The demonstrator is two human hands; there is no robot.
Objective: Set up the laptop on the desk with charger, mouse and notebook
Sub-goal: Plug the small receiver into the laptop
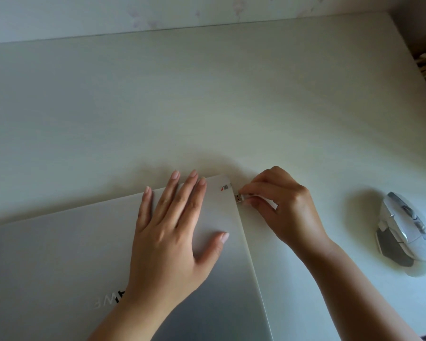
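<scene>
We see the closed silver laptop [89,254] lying flat on the pale surface [207,99], at the near left of the view. Our left hand [172,232] lies palm down on the lid near its far right corner, fingers spread and straight, thumb stretched out toward the right edge; it holds nothing. Our right hand [280,207] rests just beside that right edge, wrist low on the surface, fingers curled in a narrow pinch around a small white USB plug [241,198]. The plug's metal tip points at the laptop's side, right at the edge; we cannot tell whether it is touching. The white mouse [406,230] sits apart to the right, untouched.
</scene>
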